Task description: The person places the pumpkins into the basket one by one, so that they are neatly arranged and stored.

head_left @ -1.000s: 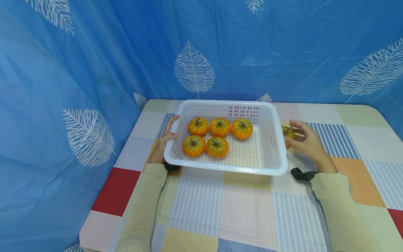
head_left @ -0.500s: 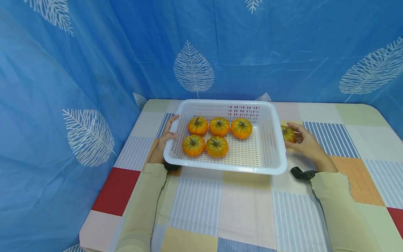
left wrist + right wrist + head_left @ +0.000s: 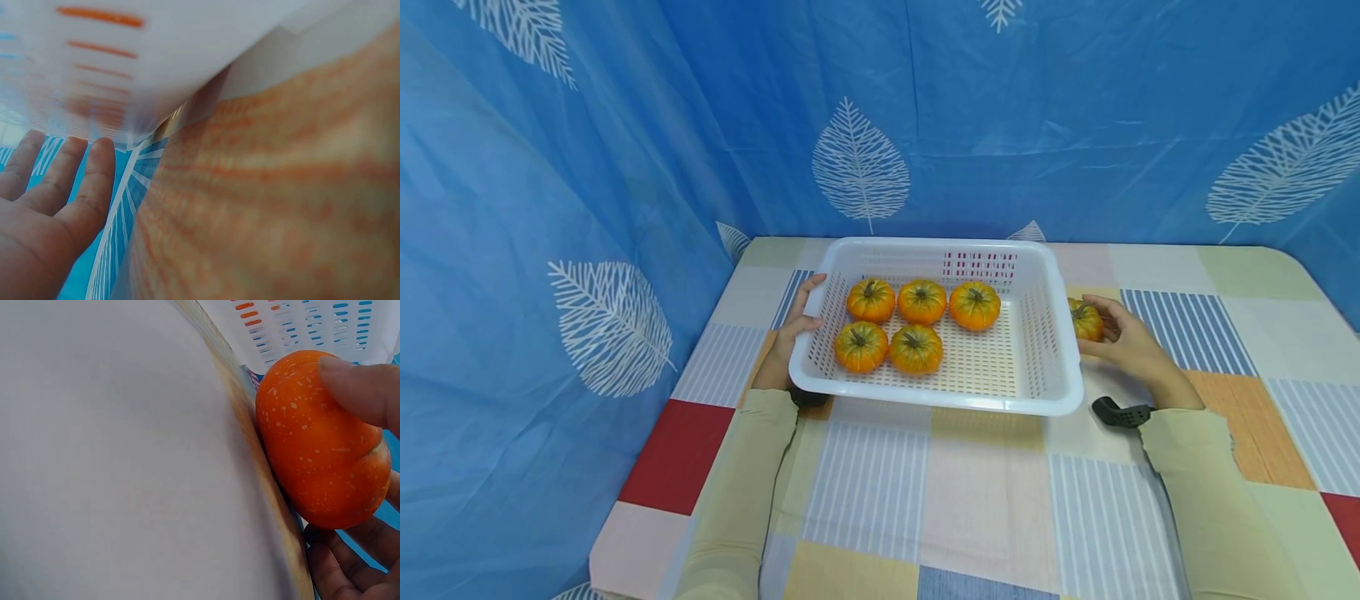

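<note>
Beside the right end of a white plastic basket (image 3: 992,408), a small orange pumpkin (image 3: 319,444) rests on the table. My right hand (image 3: 1131,342) holds it, with the thumb (image 3: 359,387) on one side and the other fingers round the opposite side. In the head view the basket's rim partly hides this pumpkin. My left hand (image 3: 790,337) is at the basket's left end, its fingertips touching the rim. Its fingers (image 3: 59,172) look fairly straight in the left wrist view, against the perforated wall. Inside the basket sit several similar pumpkins (image 3: 917,350), in two rows toward the left.
A patchwork-checked cloth (image 3: 985,508) covers the table. Blue curtains (image 3: 955,150) with white leaf prints hang behind it and on the left. Inside the basket, bare slatted floor (image 3: 981,367) shows to the right of the pumpkins.
My right hand has moved slightly and its fingers have come in round the pumpkin beside the basket. The left hand, the basket and the pumpkins in it have stayed put.
</note>
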`<act>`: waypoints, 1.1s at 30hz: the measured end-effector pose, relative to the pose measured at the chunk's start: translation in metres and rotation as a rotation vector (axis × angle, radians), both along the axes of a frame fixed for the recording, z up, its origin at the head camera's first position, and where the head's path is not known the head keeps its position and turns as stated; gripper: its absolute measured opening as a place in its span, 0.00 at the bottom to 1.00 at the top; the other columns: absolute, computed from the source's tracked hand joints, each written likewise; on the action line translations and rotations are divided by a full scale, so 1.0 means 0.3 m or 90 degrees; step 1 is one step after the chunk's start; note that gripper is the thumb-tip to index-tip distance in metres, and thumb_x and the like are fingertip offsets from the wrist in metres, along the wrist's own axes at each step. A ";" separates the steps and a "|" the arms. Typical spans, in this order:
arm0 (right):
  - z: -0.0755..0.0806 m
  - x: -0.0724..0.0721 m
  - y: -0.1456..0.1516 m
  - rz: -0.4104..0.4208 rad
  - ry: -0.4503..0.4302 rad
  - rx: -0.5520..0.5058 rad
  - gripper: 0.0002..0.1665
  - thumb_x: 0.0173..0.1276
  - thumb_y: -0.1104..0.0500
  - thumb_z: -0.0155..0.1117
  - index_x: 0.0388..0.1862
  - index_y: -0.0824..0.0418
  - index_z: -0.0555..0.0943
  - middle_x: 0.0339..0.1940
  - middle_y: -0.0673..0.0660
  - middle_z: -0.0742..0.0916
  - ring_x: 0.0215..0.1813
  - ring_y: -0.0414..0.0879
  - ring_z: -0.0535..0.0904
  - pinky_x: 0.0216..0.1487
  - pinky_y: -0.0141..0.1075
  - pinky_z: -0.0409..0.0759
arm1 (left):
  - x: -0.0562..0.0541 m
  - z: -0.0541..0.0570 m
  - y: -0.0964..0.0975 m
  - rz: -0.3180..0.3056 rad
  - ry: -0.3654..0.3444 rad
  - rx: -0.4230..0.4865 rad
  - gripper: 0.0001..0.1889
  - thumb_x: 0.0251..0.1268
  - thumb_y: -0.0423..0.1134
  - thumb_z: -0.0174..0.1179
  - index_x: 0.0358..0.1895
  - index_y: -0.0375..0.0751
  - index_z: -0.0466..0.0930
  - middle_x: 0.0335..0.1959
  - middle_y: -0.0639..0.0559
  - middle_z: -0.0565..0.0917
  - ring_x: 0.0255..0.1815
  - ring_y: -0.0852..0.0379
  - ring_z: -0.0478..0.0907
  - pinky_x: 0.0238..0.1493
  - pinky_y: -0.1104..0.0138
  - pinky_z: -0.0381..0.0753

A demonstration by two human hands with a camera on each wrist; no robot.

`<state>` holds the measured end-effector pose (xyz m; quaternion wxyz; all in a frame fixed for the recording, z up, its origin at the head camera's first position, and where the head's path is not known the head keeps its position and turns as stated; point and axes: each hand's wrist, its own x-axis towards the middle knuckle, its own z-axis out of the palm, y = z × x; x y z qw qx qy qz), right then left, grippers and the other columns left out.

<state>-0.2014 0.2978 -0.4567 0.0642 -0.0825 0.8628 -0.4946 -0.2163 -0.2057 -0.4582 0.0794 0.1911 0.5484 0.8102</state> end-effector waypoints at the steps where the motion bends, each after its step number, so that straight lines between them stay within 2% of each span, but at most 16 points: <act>1: 0.001 0.001 0.000 0.000 0.000 0.001 0.53 0.73 0.68 0.70 0.86 0.74 0.49 0.83 0.83 0.58 0.80 0.84 0.55 0.78 0.72 0.53 | 0.000 -0.001 0.000 0.002 -0.001 0.000 0.39 0.58 0.28 0.35 0.74 0.62 0.60 0.89 0.36 0.39 0.86 0.33 0.42 0.81 0.35 0.41; 6: 0.003 0.004 0.001 -0.008 0.006 0.014 0.53 0.74 0.66 0.71 0.86 0.74 0.51 0.82 0.83 0.60 0.77 0.84 0.59 0.76 0.72 0.57 | -0.001 -0.001 0.002 0.004 0.002 0.002 0.39 0.57 0.27 0.35 0.75 0.59 0.59 0.89 0.35 0.39 0.86 0.33 0.41 0.82 0.35 0.39; 8: 0.003 0.004 0.003 -0.014 0.012 0.019 0.53 0.74 0.64 0.72 0.86 0.73 0.51 0.82 0.83 0.61 0.77 0.83 0.61 0.77 0.69 0.60 | -0.001 0.000 0.002 0.005 0.004 0.001 0.39 0.57 0.27 0.35 0.75 0.58 0.59 0.89 0.35 0.39 0.86 0.33 0.41 0.82 0.35 0.39; 10: 0.002 0.004 0.005 -0.020 0.017 0.019 0.52 0.74 0.64 0.72 0.86 0.73 0.52 0.82 0.82 0.62 0.76 0.81 0.63 0.79 0.53 0.68 | -0.001 0.001 0.003 0.005 0.004 0.000 0.39 0.57 0.27 0.35 0.75 0.58 0.59 0.89 0.35 0.40 0.86 0.33 0.41 0.82 0.35 0.39; 11: 0.002 0.004 0.006 -0.023 0.019 0.020 0.53 0.74 0.63 0.73 0.87 0.72 0.53 0.81 0.81 0.63 0.75 0.80 0.64 0.77 0.44 0.71 | -0.001 0.001 0.003 0.006 0.004 -0.001 0.39 0.57 0.27 0.35 0.75 0.58 0.59 0.89 0.35 0.40 0.86 0.33 0.42 0.82 0.34 0.39; 14: 0.005 0.005 0.007 -0.032 0.024 0.016 0.52 0.75 0.62 0.73 0.87 0.71 0.54 0.81 0.80 0.65 0.74 0.78 0.66 0.59 0.21 0.73 | -0.001 0.001 0.002 0.005 0.005 -0.003 0.39 0.57 0.28 0.35 0.75 0.59 0.59 0.89 0.35 0.40 0.86 0.32 0.42 0.82 0.34 0.39; 15: 0.006 0.005 0.007 -0.035 0.024 0.016 0.52 0.75 0.62 0.73 0.87 0.70 0.54 0.81 0.80 0.65 0.74 0.78 0.66 0.57 0.21 0.73 | -0.001 0.001 0.002 0.004 0.006 -0.003 0.39 0.58 0.28 0.35 0.75 0.59 0.59 0.89 0.36 0.40 0.86 0.32 0.42 0.82 0.34 0.39; 16: 0.008 0.005 0.009 -0.038 0.023 0.016 0.52 0.75 0.61 0.73 0.87 0.70 0.54 0.81 0.80 0.65 0.74 0.79 0.66 0.60 0.25 0.75 | -0.001 0.000 0.001 0.004 0.006 -0.003 0.39 0.58 0.28 0.35 0.75 0.59 0.59 0.89 0.36 0.40 0.86 0.32 0.41 0.82 0.34 0.39; 19: 0.016 0.005 0.011 -0.052 0.010 0.015 0.53 0.76 0.59 0.73 0.88 0.67 0.52 0.83 0.79 0.62 0.75 0.79 0.64 0.72 0.50 0.76 | 0.000 0.000 0.000 0.003 0.007 0.000 0.39 0.58 0.28 0.35 0.75 0.60 0.60 0.89 0.35 0.39 0.86 0.32 0.41 0.82 0.33 0.38; 21: 0.021 0.006 0.014 -0.066 -0.007 0.012 0.54 0.77 0.56 0.72 0.89 0.64 0.51 0.85 0.77 0.59 0.77 0.79 0.62 0.72 0.66 0.71 | 0.000 0.000 -0.001 0.001 0.008 0.001 0.39 0.58 0.27 0.35 0.74 0.60 0.60 0.89 0.35 0.39 0.86 0.31 0.40 0.82 0.33 0.38; 22: 0.024 0.007 0.014 -0.076 -0.017 0.009 0.55 0.77 0.54 0.72 0.90 0.62 0.50 0.86 0.76 0.58 0.77 0.77 0.62 0.72 0.66 0.71 | 0.001 0.000 -0.001 0.000 0.008 0.001 0.39 0.58 0.27 0.35 0.74 0.61 0.60 0.89 0.35 0.38 0.86 0.31 0.40 0.82 0.33 0.38; 23: 0.026 0.008 0.015 -0.085 -0.025 0.003 0.55 0.77 0.52 0.72 0.90 0.61 0.50 0.86 0.75 0.58 0.77 0.76 0.62 0.70 0.62 0.73 | 0.001 0.001 -0.001 0.000 0.010 0.000 0.39 0.58 0.27 0.35 0.74 0.61 0.60 0.89 0.35 0.38 0.86 0.31 0.40 0.82 0.33 0.38; 25: 0.032 0.011 0.016 -0.102 -0.037 -0.012 0.57 0.77 0.50 0.72 0.91 0.57 0.49 0.88 0.72 0.57 0.77 0.72 0.63 0.67 0.48 0.77 | 0.001 0.001 -0.001 0.000 0.011 -0.002 0.39 0.58 0.27 0.35 0.74 0.61 0.60 0.89 0.35 0.38 0.86 0.31 0.40 0.82 0.33 0.37; 28: 0.040 0.016 0.015 -0.126 -0.032 -0.031 0.56 0.76 0.48 0.73 0.92 0.53 0.51 0.87 0.69 0.58 0.73 0.61 0.65 0.57 0.27 0.74 | 0.001 0.000 -0.001 0.001 0.017 -0.008 0.38 0.57 0.27 0.35 0.74 0.61 0.60 0.89 0.34 0.37 0.86 0.30 0.40 0.82 0.32 0.37; 30: 0.046 0.020 0.014 -0.133 -0.020 -0.058 0.55 0.76 0.50 0.73 0.91 0.51 0.52 0.86 0.68 0.59 0.70 0.54 0.66 0.54 0.21 0.73 | 0.000 -0.001 -0.002 0.000 0.021 -0.010 0.39 0.57 0.27 0.35 0.74 0.61 0.60 0.89 0.34 0.37 0.86 0.30 0.40 0.82 0.32 0.36; 33: 0.059 0.024 0.012 -0.140 0.017 -0.064 0.52 0.76 0.53 0.73 0.91 0.52 0.55 0.86 0.69 0.61 0.67 0.49 0.67 0.55 0.19 0.72 | 0.001 0.000 -0.002 0.000 0.020 -0.009 0.39 0.57 0.27 0.35 0.74 0.61 0.60 0.89 0.33 0.36 0.86 0.30 0.39 0.82 0.32 0.37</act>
